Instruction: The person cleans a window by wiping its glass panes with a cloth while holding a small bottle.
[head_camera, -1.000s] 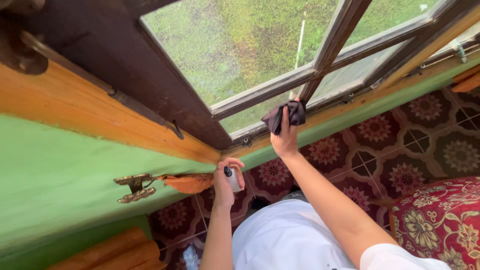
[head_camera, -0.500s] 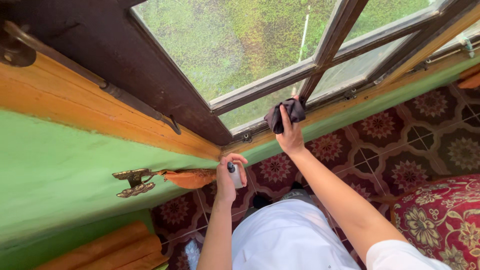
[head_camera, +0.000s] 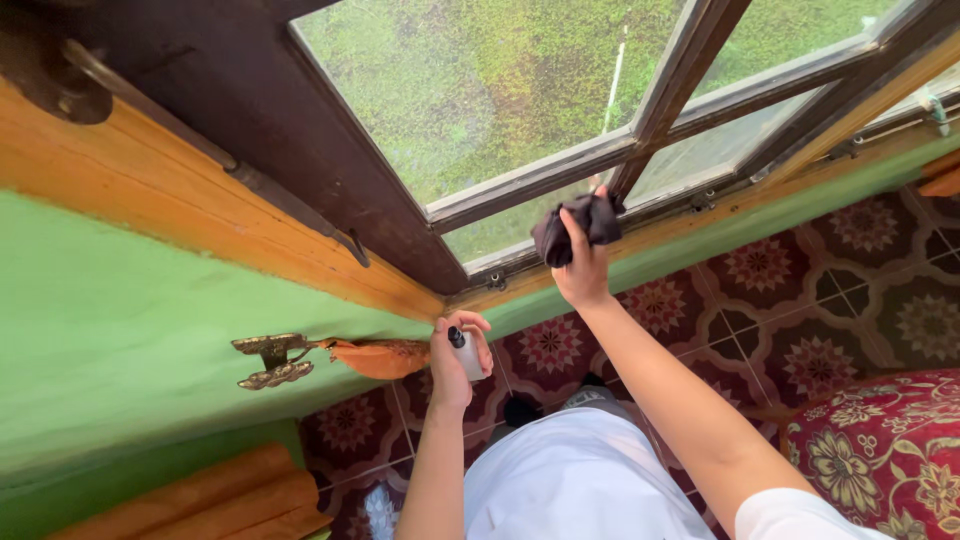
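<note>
From the head camera I look down along both my arms toward a window set in a green wall. My right hand (head_camera: 583, 272) is raised and closed around a crumpled dark grey cloth (head_camera: 577, 226), pressing it against the lower rail of the dark brown wooden window frame (head_camera: 530, 180), just where an upright bar meets that rail. The dusty glass pane (head_camera: 470, 80) spreads up and away from that hand, with mossy green ground showing through it. My left hand (head_camera: 455, 362) sits lower and nearer to me, well apart from the right, its fingers wrapped about a small white spray bottle with a black nozzle (head_camera: 464, 354); the forefinger curls over the nozzle top, and the bottle stands roughly upright in the grip. Just beyond the left hand, on its outer side, an orange curtain tie (head_camera: 380, 357) hangs from an ornate brass wall hook (head_camera: 270, 360) fixed to the green painted wall (head_camera: 120, 330). Above that runs an orange varnished wooden sill (head_camera: 200, 225). Below both hands lies a floor of maroon patterned tiles (head_camera: 800, 300), and near my right elbow I see a red floral cushion (head_camera: 880, 450). My white shirt (head_camera: 580, 480) fills the lower middle.
</note>
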